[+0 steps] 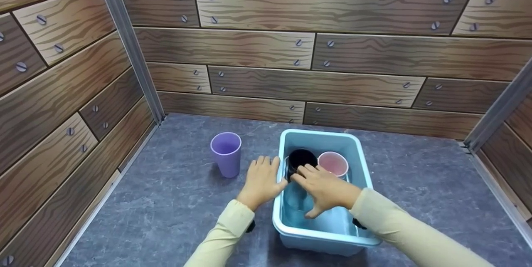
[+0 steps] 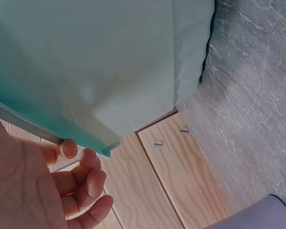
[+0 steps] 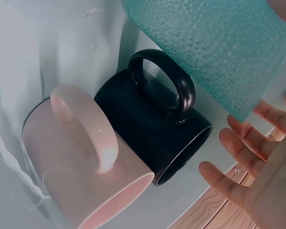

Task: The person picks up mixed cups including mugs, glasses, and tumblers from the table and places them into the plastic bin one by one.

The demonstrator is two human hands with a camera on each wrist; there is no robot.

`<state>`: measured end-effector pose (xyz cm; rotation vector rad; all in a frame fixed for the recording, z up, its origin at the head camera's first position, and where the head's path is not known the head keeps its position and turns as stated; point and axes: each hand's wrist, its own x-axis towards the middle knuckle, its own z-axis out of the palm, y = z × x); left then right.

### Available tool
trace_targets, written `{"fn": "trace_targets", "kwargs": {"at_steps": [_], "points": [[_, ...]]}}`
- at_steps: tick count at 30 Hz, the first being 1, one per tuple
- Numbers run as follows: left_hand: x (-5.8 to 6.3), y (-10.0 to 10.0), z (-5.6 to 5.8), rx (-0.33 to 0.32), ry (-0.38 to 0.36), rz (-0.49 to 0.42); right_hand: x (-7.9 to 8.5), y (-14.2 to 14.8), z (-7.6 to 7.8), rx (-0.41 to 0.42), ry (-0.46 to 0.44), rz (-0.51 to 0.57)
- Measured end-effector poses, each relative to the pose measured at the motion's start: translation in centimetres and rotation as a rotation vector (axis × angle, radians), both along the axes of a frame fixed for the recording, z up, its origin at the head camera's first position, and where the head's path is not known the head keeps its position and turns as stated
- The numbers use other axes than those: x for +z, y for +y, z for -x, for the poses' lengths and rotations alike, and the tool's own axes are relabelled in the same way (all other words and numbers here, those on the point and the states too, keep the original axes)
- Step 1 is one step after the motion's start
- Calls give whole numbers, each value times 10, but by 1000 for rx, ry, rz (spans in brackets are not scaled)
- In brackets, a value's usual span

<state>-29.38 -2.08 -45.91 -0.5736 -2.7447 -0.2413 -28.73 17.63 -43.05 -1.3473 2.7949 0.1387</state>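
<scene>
My left hand [image 1: 260, 181] rests at the left rim of a light blue plastic bin [image 1: 326, 238], fingers extended forward and thumb by the edge. The left wrist view shows its fingers loosely bent beside the rim. Inside the bin, my right hand [image 1: 326, 188] reaches with spread fingers over a translucent teal cup [image 3: 219, 52] with a bumpy surface. Fingers and thumb stand around that cup's mouth without a visible grip. A black mug [image 3: 138, 119] and a pink mug [image 3: 81, 157] stand side by side toward the bin's far end, handles showing in the right wrist view.
To the left of the bin, a purple tumbler [image 1: 228, 161] stands upright on the grey marbled tabletop [image 1: 166, 208]. Wood-print walls [image 1: 257, 46] with metal corner posts [image 1: 132, 46] enclose the table at the back and sides.
</scene>
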Motion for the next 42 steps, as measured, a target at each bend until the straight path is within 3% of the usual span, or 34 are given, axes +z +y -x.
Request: {"fn": "trace_targets", "kwargs": {"at_steps": [4, 14, 28, 42], "points": [[0, 0, 0, -2, 5, -5, 0, 0, 0, 0, 28, -17], [-1, 0, -1, -4, 42, -4, 8, 1, -2, -19, -7, -9], [0, 0, -1, -8, 27, -6, 29, 9, -4, 50, 144, 23], [1, 0, -1, -10, 2, -30, 48, 39, -8, -47, 158, 127]]}}
